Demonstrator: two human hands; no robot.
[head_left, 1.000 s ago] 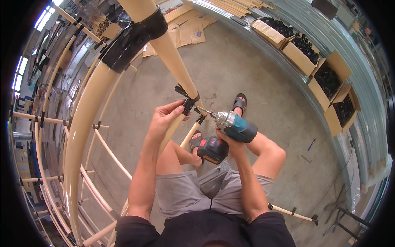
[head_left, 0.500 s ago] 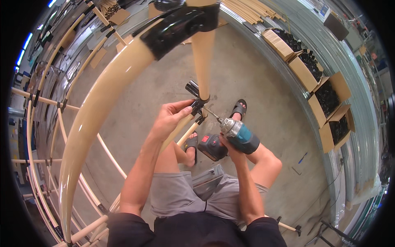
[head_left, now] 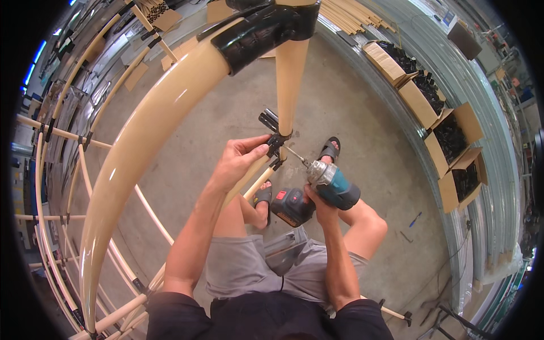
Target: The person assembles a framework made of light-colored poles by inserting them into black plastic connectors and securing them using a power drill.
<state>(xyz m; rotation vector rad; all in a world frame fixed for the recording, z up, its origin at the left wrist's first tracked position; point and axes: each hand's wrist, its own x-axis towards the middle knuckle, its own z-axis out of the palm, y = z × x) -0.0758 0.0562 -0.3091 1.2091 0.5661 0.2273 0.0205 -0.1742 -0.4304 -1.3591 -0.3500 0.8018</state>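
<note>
My left hand [head_left: 241, 161] is closed, thumb and fingers pinching a black pipe joint [head_left: 276, 141] at the lower end of an upright cream pipe [head_left: 291, 85]. A second black clamp piece [head_left: 268, 119] sticks out from that joint. In my right hand [head_left: 322, 205] is a teal and black cordless impact driver [head_left: 334, 185], gripped by its handle. Its long bit [head_left: 297, 154] reaches left to the joint; whether the tip sits in a screw is too small to tell. Close to the camera, a large cream pipe [head_left: 153, 124] runs into another black joint [head_left: 266, 34].
Cream pipe framework [head_left: 85, 218] stands on the left. Open cardboard boxes [head_left: 447, 192] of black joints line the right, beside long metal profiles [head_left: 487, 226]. A blue pen [head_left: 415, 220] and a hex key [head_left: 406, 237] lie on the floor [head_left: 362, 113]. Loose cream pipes [head_left: 357, 14] are stacked at the far side.
The near cream pipe and its black joint have shifted slightly right in view. The joint in my left hand and the driver have also moved a little right. Both grips stay the same.
</note>
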